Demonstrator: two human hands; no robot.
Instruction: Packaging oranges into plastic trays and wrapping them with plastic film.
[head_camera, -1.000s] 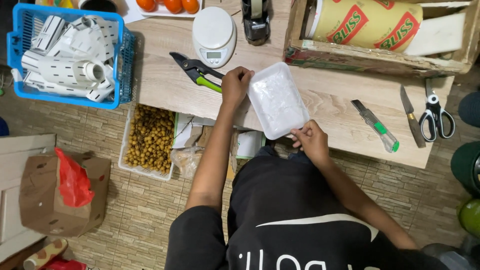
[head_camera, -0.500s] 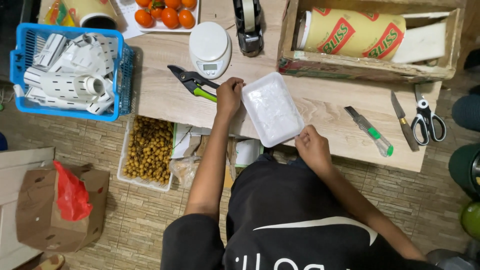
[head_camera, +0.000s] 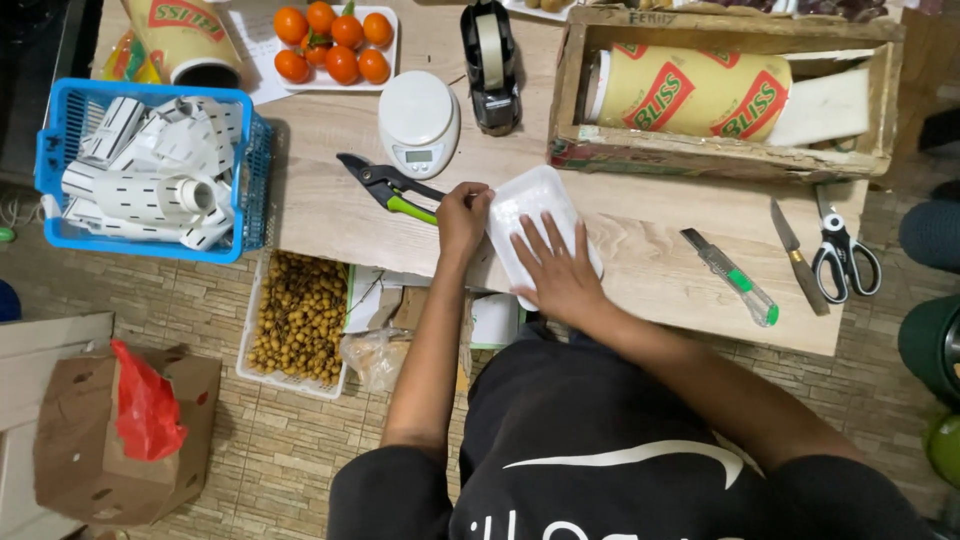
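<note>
Pressing right hand (head_camera: 558, 268) flat, fingers spread, on white tray (head_camera: 525, 205), left hand (head_camera: 462, 215) apparently pinching its edge

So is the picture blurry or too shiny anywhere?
Head view: mostly sharp and evenly lit; the white tray under the right hand and beside the left hand looks bright, nearly washed out; soft shadows fall beside the blue basket; table edges bend slightly near the corners from the wide lens.

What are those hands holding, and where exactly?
A white foam tray: the left hand grips its left edge, and the right hand lies flat on top.
</note>
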